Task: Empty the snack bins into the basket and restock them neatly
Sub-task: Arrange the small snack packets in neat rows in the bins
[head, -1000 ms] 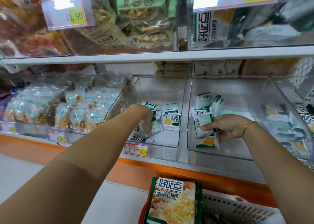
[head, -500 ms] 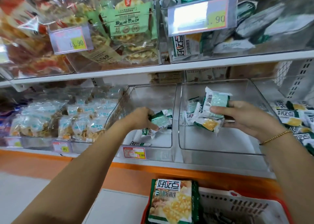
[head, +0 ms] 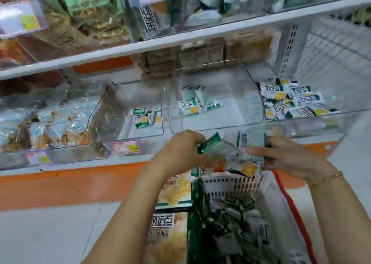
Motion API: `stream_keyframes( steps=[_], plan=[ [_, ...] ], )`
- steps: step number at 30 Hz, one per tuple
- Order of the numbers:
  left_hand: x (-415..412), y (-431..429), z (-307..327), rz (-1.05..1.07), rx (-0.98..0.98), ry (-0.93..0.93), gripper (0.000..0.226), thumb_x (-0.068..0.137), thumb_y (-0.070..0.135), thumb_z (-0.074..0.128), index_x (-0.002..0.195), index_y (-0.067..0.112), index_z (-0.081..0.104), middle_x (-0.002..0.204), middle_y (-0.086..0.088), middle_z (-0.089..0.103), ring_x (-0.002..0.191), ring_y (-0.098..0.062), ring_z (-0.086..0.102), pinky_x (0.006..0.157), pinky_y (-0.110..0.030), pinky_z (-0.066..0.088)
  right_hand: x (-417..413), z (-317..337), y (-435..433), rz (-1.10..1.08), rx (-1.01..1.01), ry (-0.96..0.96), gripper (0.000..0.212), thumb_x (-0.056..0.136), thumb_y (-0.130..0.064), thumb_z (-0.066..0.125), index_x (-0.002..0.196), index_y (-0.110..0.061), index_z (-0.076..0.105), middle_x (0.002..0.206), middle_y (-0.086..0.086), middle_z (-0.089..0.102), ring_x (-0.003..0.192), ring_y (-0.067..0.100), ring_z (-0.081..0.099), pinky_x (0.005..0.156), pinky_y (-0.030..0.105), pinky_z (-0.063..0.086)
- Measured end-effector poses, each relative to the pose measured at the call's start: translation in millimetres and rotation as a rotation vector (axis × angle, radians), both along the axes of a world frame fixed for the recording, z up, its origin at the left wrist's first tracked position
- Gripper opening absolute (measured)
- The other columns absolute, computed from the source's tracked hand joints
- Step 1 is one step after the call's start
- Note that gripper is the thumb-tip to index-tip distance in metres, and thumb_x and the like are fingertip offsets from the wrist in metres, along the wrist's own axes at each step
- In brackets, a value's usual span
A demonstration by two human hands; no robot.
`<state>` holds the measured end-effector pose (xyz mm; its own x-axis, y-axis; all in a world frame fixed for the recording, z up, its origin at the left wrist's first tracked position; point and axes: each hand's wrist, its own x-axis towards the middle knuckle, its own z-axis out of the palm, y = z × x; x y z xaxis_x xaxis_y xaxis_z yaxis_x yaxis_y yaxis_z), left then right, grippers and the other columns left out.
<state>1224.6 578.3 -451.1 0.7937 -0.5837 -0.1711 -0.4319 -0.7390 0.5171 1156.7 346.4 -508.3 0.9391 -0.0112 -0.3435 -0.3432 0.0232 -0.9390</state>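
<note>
My left hand (head: 180,153) grips a green snack packet (head: 210,144) over the far rim of the white basket (head: 230,183). My right hand (head: 289,155) holds a bunch of green-and-white snack packets (head: 248,156) beside it, also above the basket. The basket holds many small packets (head: 236,223). On the shelf behind, the left clear bin (head: 128,111) has a few packets (head: 145,117) left, and the middle clear bin (head: 216,103) has a few packets (head: 192,101) too.
A third bin (head: 301,119) at the right holds several of the same packets. Two large green biscuit bags (head: 172,213) lean against the basket's left side. Bins of clear-wrapped snacks (head: 50,123) fill the left of the shelf. An upper shelf (head: 180,41) overhangs.
Both hands came out of the bins with packets in them and moved down and together, from inside the shelf to above the basket. The view tilted down toward the basket.
</note>
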Motion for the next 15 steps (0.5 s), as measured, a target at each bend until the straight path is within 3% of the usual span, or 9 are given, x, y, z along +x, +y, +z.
stream_keyframes(
  steps=[2, 3, 6, 7, 9, 11, 13, 15],
  plan=[
    [-21, -21, -51, 0.005, 0.060, 0.171, 0.039, 0.073, 0.038, 0.080, 0.104, 0.017, 0.069, 0.095, 0.004, 0.063, 0.087, -0.015, 0.058, 0.063, -0.016, 0.039, -14, -42, -4, 0.009, -0.125, 0.136, 0.015, 0.084, -0.020, 0.071, 0.096, -0.013, 0.065, 0.089, 0.003, 0.073, 0.090, 0.024, 0.067, 0.079, 0.036, 0.055],
    [-30, -30, -78, 0.032, 0.076, 0.252, 0.048, 0.074, 0.036, 0.080, 0.115, 0.014, 0.066, 0.105, 0.001, 0.065, 0.098, -0.018, 0.059, 0.071, -0.014, 0.042, -18, -64, -5, 0.016, -0.187, 0.200, 0.018, 0.085, -0.023, 0.072, 0.098, -0.013, 0.066, 0.092, 0.007, 0.073, 0.093, 0.028, 0.066, 0.078, 0.033, 0.055],
    [-53, -47, -158, 0.157, 0.162, 0.433, 0.071, 0.079, 0.033, 0.077, 0.140, 0.013, 0.046, 0.136, -0.005, 0.054, 0.121, -0.022, 0.053, 0.095, -0.029, 0.044, -28, -133, 0, 0.051, -0.466, 0.301, 0.023, 0.085, -0.032, 0.072, 0.098, -0.014, 0.065, 0.076, -0.003, 0.063, 0.068, 0.011, 0.059, 0.052, 0.010, 0.046],
    [-58, -51, -182, 0.195, 0.200, 0.448, 0.069, 0.080, 0.033, 0.076, 0.138, 0.010, 0.047, 0.131, -0.008, 0.057, 0.117, -0.023, 0.056, 0.094, -0.031, 0.046, -32, -154, 3, 0.036, -0.526, 0.318, 0.028, 0.085, -0.034, 0.071, 0.105, -0.014, 0.065, 0.077, -0.005, 0.061, 0.068, 0.008, 0.056, 0.052, 0.010, 0.044],
    [-66, -56, -220, 0.282, 0.259, 0.456, 0.058, 0.081, 0.034, 0.075, 0.127, 0.006, 0.055, 0.101, -0.008, 0.062, 0.099, -0.023, 0.063, 0.081, -0.030, 0.053, -44, -188, 9, -0.009, -0.584, 0.365, 0.036, 0.086, -0.038, 0.069, 0.113, -0.016, 0.064, 0.084, -0.001, 0.064, 0.069, 0.009, 0.055, 0.055, 0.019, 0.043],
    [-72, -53, -243, 0.378, 0.247, 0.473, 0.050, 0.081, 0.031, 0.074, 0.120, 0.003, 0.060, 0.084, -0.007, 0.058, 0.096, -0.025, 0.066, 0.073, -0.030, 0.053, -56, -208, 14, -0.118, -0.470, 0.422, 0.030, 0.087, -0.033, 0.069, 0.112, -0.018, 0.063, 0.092, 0.003, 0.068, 0.071, 0.012, 0.056, 0.056, 0.021, 0.043],
    [-74, -50, -260, 0.413, 0.216, 0.491, 0.046, 0.083, 0.027, 0.072, 0.121, 0.003, 0.060, 0.096, -0.011, 0.065, 0.098, -0.027, 0.065, 0.078, -0.033, 0.055, -65, -218, 20, -0.205, -0.297, 0.465, 0.021, 0.089, -0.023, 0.068, 0.107, -0.016, 0.061, 0.086, 0.001, 0.065, 0.071, 0.013, 0.057, 0.060, 0.025, 0.047],
    [-74, -50, -267, 0.410, 0.209, 0.495, 0.044, 0.085, 0.024, 0.068, 0.123, 0.004, 0.059, 0.105, -0.012, 0.066, 0.100, -0.026, 0.064, 0.079, -0.031, 0.052, -67, -223, 20, -0.206, -0.284, 0.454, 0.011, 0.090, -0.017, 0.067, 0.099, -0.015, 0.061, 0.081, -0.001, 0.061, 0.074, 0.015, 0.057, 0.070, 0.031, 0.051]
  ],
)
